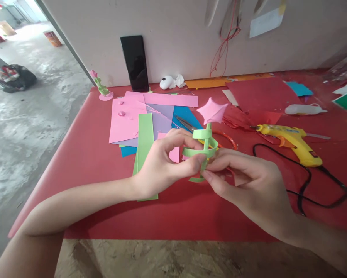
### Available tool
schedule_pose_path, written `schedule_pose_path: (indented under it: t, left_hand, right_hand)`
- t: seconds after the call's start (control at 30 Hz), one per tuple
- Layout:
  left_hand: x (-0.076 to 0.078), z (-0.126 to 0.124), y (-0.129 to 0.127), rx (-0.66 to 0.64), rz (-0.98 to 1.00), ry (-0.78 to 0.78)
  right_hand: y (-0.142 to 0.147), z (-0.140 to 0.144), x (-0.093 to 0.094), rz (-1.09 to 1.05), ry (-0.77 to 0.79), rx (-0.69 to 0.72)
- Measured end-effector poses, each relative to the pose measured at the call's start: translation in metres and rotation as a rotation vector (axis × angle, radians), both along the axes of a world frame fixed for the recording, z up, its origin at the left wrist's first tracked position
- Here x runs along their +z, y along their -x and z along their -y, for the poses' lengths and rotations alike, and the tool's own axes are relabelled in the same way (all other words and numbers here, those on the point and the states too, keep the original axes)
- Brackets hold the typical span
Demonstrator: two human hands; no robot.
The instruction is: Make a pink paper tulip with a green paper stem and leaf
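Observation:
A paper flower is held upright above the table between both hands, with a puffy pink star [211,111] on top of a green paper stem [206,143]. Curled green strips [202,134] loop around the stem. My left hand [173,158] pinches the stem from the left, thumb and finger closed on it. From the right, my right hand [242,173] pinches the lower stem with thumb and forefinger. Behind the hands lie scissors [186,123] with orange handles, partly hidden. A green paper strip [146,135] lies left of my left hand.
Pink paper sheets [125,127] lie on the red table [89,162]. A yellow glue gun [295,143] with a black cord rests at right, near a glue bottle [303,109]. A phone [135,61] leans on the wall beside a small paper flower [102,88].

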State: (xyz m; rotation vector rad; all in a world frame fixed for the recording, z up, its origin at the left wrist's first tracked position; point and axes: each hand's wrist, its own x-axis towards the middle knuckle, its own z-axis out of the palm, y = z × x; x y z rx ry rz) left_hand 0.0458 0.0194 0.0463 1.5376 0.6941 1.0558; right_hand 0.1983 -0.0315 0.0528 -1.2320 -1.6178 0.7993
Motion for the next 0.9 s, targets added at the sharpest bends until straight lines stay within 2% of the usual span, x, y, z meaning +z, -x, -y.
schedule_pose_path:
  t: [0.4,0.77,0.9]
  left_hand:
    - [-0.0027,-0.0011,-0.0003,0.007,-0.003,0.018]
    - [-0.0019,-0.0007,0.0003,0.024,-0.029,-0.008]
    - [-0.0005,-0.0028,0.0000,0.060,0.055,-0.051]
  right_hand:
    - [-0.0006,-0.0008,0.0000,-0.039,0.115,-0.016]
    - [-0.0003,-0.0031,0.0001,-0.086,0.139,-0.063]
    - [-0.0069,-0.0056,-0.0016,-0.157,0.121,-0.106]
